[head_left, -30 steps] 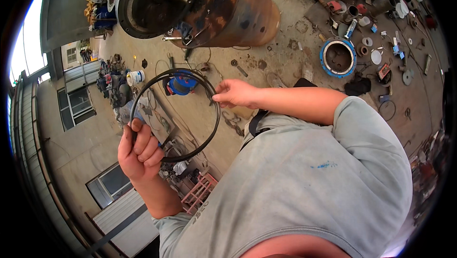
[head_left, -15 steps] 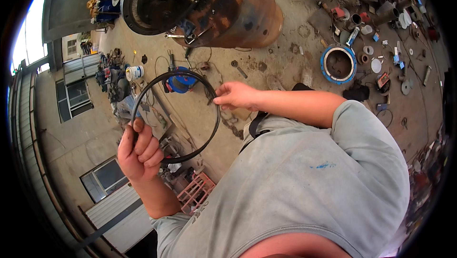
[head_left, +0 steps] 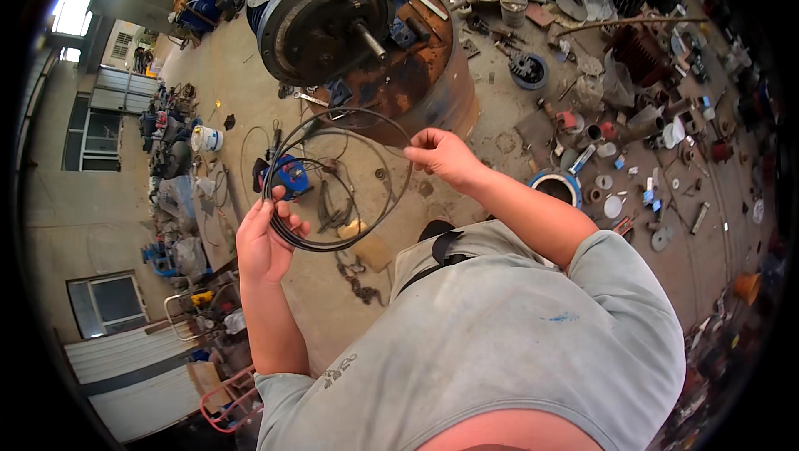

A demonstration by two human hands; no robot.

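Several thin black loops (head_left: 325, 248), looking like rubber O-rings or a coiled cord, hang between my hands; whether they are separate rings cannot be made out. My left hand (head_left: 268, 239) grips the bunch at its left side, thumb and fingers closed around it. At the upper right of the loops, my right hand (head_left: 445, 158) pinches a strand between thumb and fingertips. The loops spread apart more toward the right. Beyond them, a blue flanged machine (head_left: 320, 31) with a protruding shaft rests on a rusty drum (head_left: 445, 93).
A blue tool or reel (head_left: 287, 176) with cables lies on the floor behind the loops. A white bucket (head_left: 206, 138) stands to the left. Scattered metal parts surround a blue-rimmed ring (head_left: 556, 186) on the right. A chain (head_left: 358, 280) lies near my feet.
The tight black hoop has spread into several separate-looking loops. Both hands have shifted right, and the left has moved up. My view has turned, bringing more of the flanged machine into sight.
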